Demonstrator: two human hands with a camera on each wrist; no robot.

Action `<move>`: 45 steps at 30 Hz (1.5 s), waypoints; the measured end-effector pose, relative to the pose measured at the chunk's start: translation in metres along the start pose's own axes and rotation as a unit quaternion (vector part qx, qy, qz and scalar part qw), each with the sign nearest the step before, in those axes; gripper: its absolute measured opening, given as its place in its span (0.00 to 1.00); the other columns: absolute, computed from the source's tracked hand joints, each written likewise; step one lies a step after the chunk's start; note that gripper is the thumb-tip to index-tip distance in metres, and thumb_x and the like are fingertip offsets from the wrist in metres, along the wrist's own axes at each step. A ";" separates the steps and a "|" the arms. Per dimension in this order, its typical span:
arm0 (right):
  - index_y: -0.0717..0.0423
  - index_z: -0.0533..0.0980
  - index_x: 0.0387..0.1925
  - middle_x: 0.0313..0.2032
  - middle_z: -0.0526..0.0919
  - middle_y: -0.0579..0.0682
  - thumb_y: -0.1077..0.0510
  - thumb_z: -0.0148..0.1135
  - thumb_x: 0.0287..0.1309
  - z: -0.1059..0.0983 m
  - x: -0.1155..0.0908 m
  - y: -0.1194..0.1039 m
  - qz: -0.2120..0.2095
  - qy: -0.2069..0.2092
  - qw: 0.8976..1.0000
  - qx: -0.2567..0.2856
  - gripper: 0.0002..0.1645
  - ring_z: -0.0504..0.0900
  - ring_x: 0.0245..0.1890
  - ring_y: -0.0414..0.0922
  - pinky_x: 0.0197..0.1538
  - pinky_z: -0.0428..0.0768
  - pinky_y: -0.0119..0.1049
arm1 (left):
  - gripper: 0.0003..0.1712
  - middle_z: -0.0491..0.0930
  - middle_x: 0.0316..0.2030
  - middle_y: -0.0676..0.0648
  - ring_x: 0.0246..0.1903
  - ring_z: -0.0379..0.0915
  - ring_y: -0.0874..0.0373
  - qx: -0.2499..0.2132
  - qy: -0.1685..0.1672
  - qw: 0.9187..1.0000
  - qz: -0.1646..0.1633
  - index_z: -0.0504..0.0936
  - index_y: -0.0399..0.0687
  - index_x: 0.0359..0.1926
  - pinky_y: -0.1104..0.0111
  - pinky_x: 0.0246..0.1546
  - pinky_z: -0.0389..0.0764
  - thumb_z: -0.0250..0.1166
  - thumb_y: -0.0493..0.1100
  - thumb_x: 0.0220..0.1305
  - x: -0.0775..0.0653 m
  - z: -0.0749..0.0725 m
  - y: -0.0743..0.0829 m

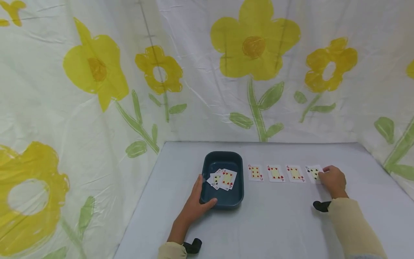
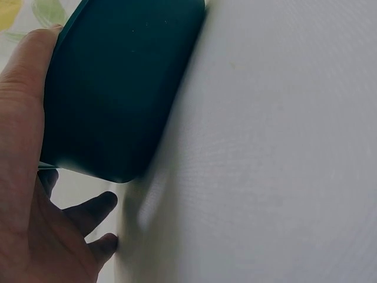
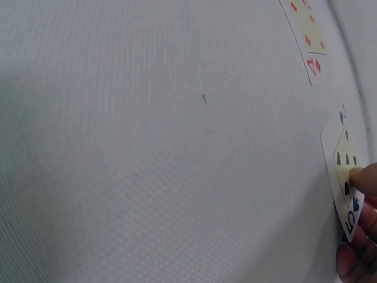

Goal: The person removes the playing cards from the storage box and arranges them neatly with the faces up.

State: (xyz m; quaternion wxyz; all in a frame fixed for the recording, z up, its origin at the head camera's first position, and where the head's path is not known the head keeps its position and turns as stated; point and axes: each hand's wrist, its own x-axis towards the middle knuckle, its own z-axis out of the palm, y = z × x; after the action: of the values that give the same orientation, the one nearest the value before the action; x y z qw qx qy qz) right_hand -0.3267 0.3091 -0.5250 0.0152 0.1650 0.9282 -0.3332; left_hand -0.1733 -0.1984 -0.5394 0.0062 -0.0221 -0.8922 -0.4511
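My right hand [image 1: 333, 181] pinches a black five playing card [image 1: 312, 174] by its right edge, at the right end of a row of face-up cards. In the right wrist view the thumb lies on the card's face [image 3: 341, 154] with fingers beneath, and one end is tilted up. My left hand [image 1: 195, 201] rests at the near left corner of a dark blue-green tray [image 1: 240, 196], fingers fairly straight along its left side and thumb at the near edge. The left wrist view shows the tray's outer wall [image 2: 123, 88] beside the thumb. Several loose face-up cards [image 1: 223, 178] overlap inside the tray.
Left of the held card lie a four of diamonds [image 1: 295, 173], a four of hearts [image 1: 276, 173] and a six of diamonds [image 1: 256, 173], spaced apart. All rest on a white table [image 1: 271, 223]. A flower-printed curtain [image 1: 200, 118] hangs behind and along the sides.
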 end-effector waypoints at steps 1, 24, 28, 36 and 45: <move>0.78 0.69 0.51 0.48 0.73 0.75 0.61 0.53 0.66 0.000 0.000 0.001 0.000 0.000 1.000 -0.004 0.21 0.71 0.46 0.67 0.49 0.71 0.60 | 0.63 0.36 0.79 0.56 0.77 0.33 0.55 0.001 -0.001 1.000 -0.001 0.36 0.61 0.81 0.44 0.71 0.49 0.70 0.63 0.60 0.000 0.000 0.000; 0.77 0.69 0.53 0.51 0.69 0.76 0.54 0.55 0.66 -0.001 0.001 0.012 0.004 0.008 1.000 0.024 0.28 0.65 0.53 0.69 0.54 0.66 0.62 | 0.62 0.37 0.80 0.53 0.77 0.35 0.51 0.002 0.003 1.000 0.001 0.37 0.57 0.81 0.42 0.70 0.50 0.69 0.64 0.60 0.000 0.000 0.003; 0.77 0.68 0.54 0.52 0.69 0.76 0.53 0.55 0.66 -0.003 0.002 0.010 0.006 0.007 0.999 0.036 0.29 0.65 0.54 0.69 0.55 0.66 0.62 | 0.62 0.37 0.80 0.52 0.77 0.35 0.50 0.004 0.005 1.000 0.003 0.38 0.56 0.81 0.41 0.70 0.50 0.69 0.63 0.60 0.000 0.000 0.002; 0.78 0.68 0.54 0.53 0.68 0.76 0.55 0.57 0.67 0.000 -0.001 0.000 0.008 0.008 0.999 0.042 0.28 0.65 0.54 0.69 0.56 0.67 0.62 | 0.63 0.36 0.80 0.54 0.77 0.34 0.52 0.000 0.000 1.000 0.003 0.37 0.58 0.81 0.43 0.70 0.50 0.70 0.63 0.60 -0.001 0.000 0.000; 0.75 0.70 0.53 0.46 0.72 0.72 0.53 0.58 0.65 0.013 -0.007 -0.034 -0.046 0.016 0.998 0.039 0.27 0.71 0.46 0.64 0.42 0.74 0.53 | 0.62 0.36 0.79 0.56 0.77 0.34 0.54 0.002 0.002 1.000 0.001 0.37 0.60 0.81 0.43 0.71 0.49 0.70 0.63 0.60 -0.001 0.000 0.000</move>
State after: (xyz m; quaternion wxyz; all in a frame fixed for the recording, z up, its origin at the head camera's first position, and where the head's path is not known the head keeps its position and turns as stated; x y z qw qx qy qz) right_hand -0.3323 0.2747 -0.5131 -0.0215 0.1277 0.9211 -0.3671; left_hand -0.1726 -0.1982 -0.5398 0.0083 -0.0221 -0.8928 -0.4498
